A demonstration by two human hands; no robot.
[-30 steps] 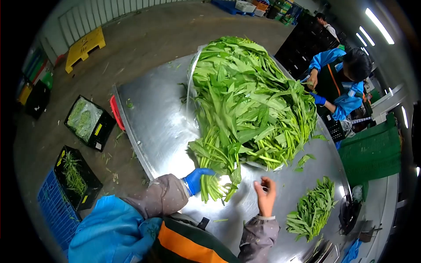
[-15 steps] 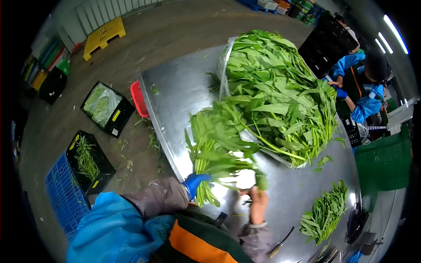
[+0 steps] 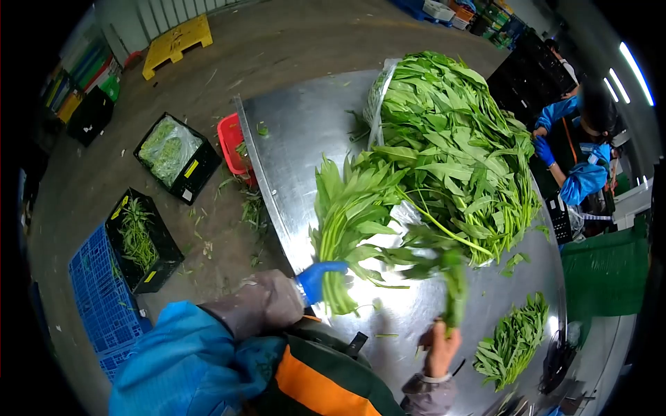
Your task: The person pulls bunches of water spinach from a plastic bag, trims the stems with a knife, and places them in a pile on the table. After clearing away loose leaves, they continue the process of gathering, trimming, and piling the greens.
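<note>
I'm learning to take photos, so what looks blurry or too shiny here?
In the head view, glare whitens the metal table beside the left hand; leafy greens in the right hand look smeared; head view: table edges curve, corners black.

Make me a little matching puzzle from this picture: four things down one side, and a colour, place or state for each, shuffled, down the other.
Things:
1. Left hand
2. Yellow-or-not pallet
3. Tub
4. Right hand

Descriptions:
A. Red, beside the edge of the metal table
B. Bare, holding some leafy greens that look blurred
C. In a blue glove, gripping a green bunch by its stems
D. Yellow, on the floor, away from the table

Right pairs: 1-C, 2-D, 3-A, 4-B
</note>
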